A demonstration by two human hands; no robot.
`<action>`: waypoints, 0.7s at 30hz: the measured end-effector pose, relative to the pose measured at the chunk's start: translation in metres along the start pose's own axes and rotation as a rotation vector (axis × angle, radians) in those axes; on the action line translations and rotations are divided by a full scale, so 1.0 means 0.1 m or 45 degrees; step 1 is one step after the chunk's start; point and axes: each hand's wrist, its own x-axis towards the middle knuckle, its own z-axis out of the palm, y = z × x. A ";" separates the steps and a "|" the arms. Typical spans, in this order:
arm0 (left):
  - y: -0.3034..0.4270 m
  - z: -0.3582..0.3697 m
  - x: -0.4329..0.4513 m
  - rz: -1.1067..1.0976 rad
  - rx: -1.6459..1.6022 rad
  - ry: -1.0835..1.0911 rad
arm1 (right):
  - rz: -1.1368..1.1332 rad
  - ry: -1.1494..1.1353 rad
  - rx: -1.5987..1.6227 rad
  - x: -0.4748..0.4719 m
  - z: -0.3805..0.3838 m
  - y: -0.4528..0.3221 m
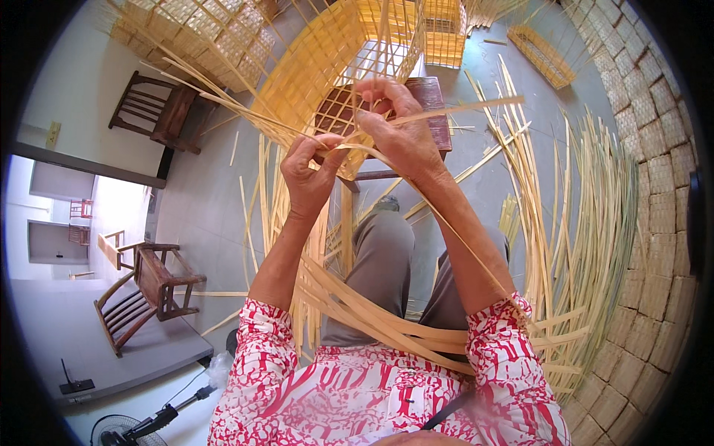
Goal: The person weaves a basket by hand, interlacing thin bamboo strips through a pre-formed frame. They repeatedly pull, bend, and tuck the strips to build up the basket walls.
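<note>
A yellow woven basket (295, 72), apparently of bamboo, rests on a dark red wooden stool (432, 97). Long loose splints rise from its edges, and its near part is an open lattice. At its near edge, my left hand (312, 159) pinches splints between thumb and fingers. My right hand (399, 120) is just to the right, with thumb and fingers closed around a thin splint. A flat splint (474, 106) sticks out to the right past that hand. Another narrow splint (446, 220) runs from between the hands along my right forearm. The exact crossing at the fingertips is partly hidden.
Flat splints (385, 323) lie across my lap. Many long strips (597, 240) cover the floor at right, beside stacked woven pieces (664, 240). More baskets (444, 33) stand beyond the stool. Wooden chairs (162, 273) and a fan (128, 429) are at left.
</note>
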 end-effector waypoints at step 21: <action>-0.08 -0.05 0.00 -0.163 -0.146 -0.194 | 0.673 0.707 1.647 -0.31 -0.26 0.20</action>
